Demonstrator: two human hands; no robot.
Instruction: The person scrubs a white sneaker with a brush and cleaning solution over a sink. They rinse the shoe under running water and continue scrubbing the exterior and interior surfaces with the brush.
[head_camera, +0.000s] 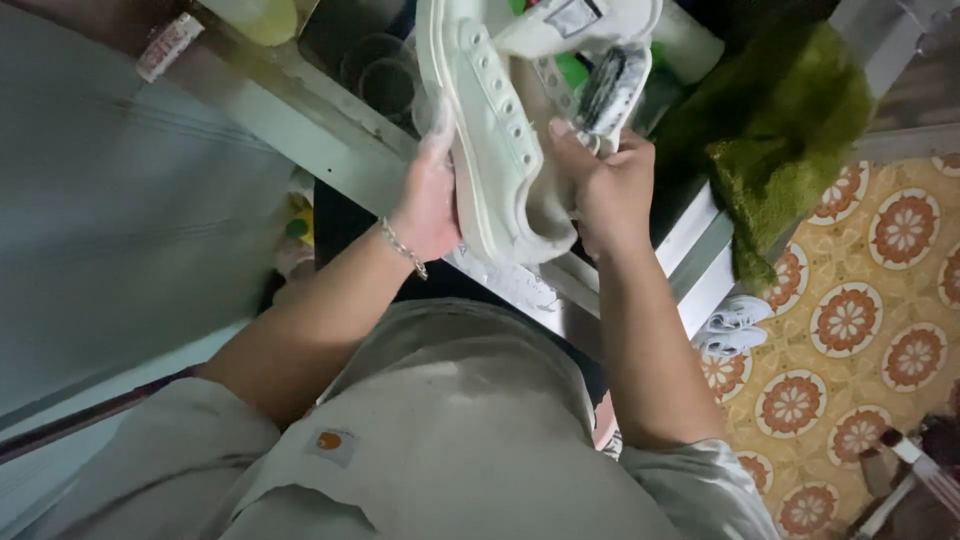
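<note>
Sneaker (500, 150), pale white with a row of eyelets, sits held up between both hands over a dark basin or sink area (345, 215), its sole side turned to the left and its opening to the right. On the left, the left hand (430, 195) lies flat against the sole edge with fingers stretched upward, bracing rather than clenching; a thin chain bracelet (402, 248) rings that wrist. To the right, the right hand (605, 185) is closed around the heel and collar of the shoe, thumb pressed inside the opening. Just above that hand a dark-bristled brush (608, 85) rests against the tongue area; whether the fingers also grip it I cannot tell.

As a judgement, the cleaning looks to be midway: the upper appears wet and mostly pale, while the metal ledge (520, 285) below carries white foam or specks, and no rinsing shows.

Room is tight. A grey wall (120, 200) closes the left side, and a shelf edge (300, 110) runs diagonally just behind the left hand. A green fuzzy cloth (790, 130) hangs near the right hand. Farther right, the patterned tile floor (880, 300) lies open, with a second pair of white shoes (735, 325) beside the ledge.
</note>
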